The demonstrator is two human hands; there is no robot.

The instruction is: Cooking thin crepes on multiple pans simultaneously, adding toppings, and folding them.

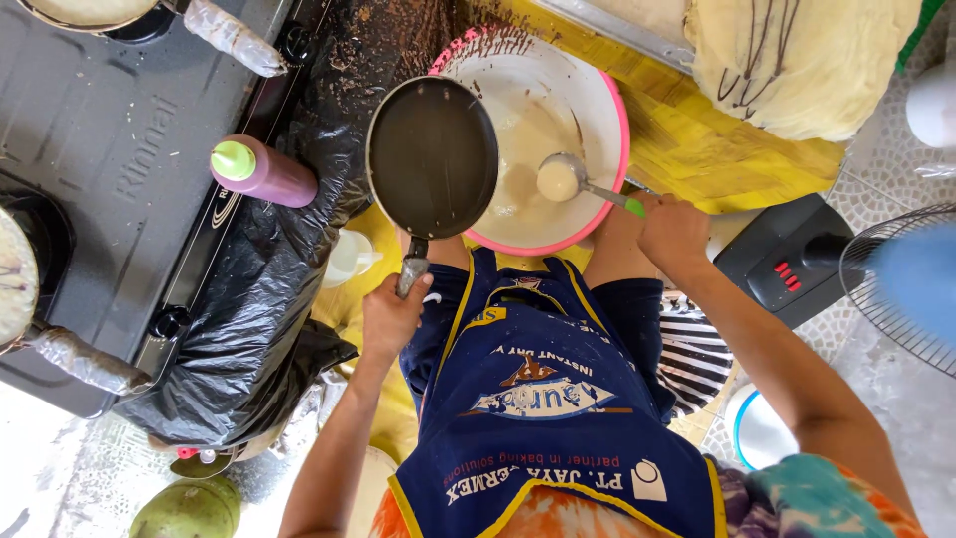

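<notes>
My left hand (pixel 391 317) grips the handle of a small black frying pan (pixel 432 155), held empty over the left rim of a white bowl with a pink rim (pixel 609 96). The bowl holds pale liquid batter (pixel 526 139). My right hand (pixel 673 232) holds the green handle of a metal ladle (pixel 561 178), whose scoop is full of batter and sits just above the batter in the bowl, to the right of the pan. A blue apron (pixel 543 399) covers my lap below both hands.
A dark gas stove (pixel 110 149) lies at left, its edge draped with black plastic (pixel 249 319). A purple squeeze bottle with a green cap (pixel 261 171) rests on it. Stacked pale crepes (pixel 797 60) sit top right. A fan (pixel 896 279) stands at right.
</notes>
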